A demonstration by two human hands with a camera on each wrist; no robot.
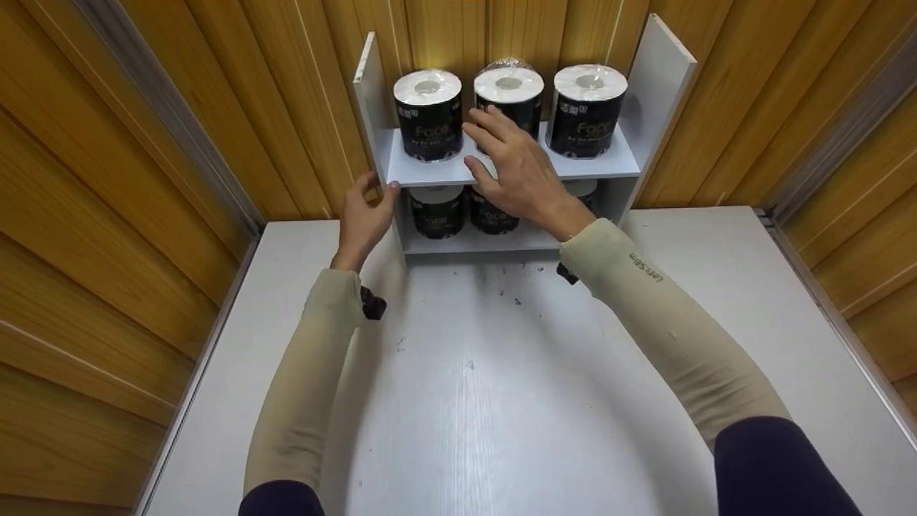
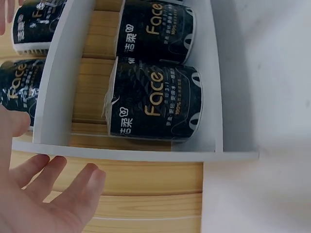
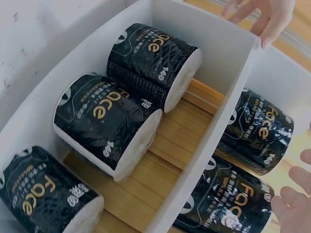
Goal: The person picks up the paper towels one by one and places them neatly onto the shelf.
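A white two-tier shelf (image 1: 516,250) holds black-wrapped toilet paper rolls marked "Face". Three stand along its upper board: a left roll (image 1: 431,125), a middle roll (image 1: 526,115) and a right roll (image 1: 586,122). My right hand (image 1: 519,168) is raised before the middle one, fingers extended and thumb apart, partly covering it; its fingertips (image 3: 291,194) come close to a roll (image 3: 233,199) in the right wrist view. At the left side panel (image 1: 371,100), my left hand (image 1: 364,218) has its thumb at the front edge and its fingers along the outer side.
More rolls stand on the lower board, among them a left one (image 1: 437,213) and a middle one (image 1: 494,215); my right arm hides part of that row. Clear wrap (image 1: 510,63) shows behind the upper middle roll. Wood-look panels (image 1: 286,93) surround the white table (image 1: 466,401).
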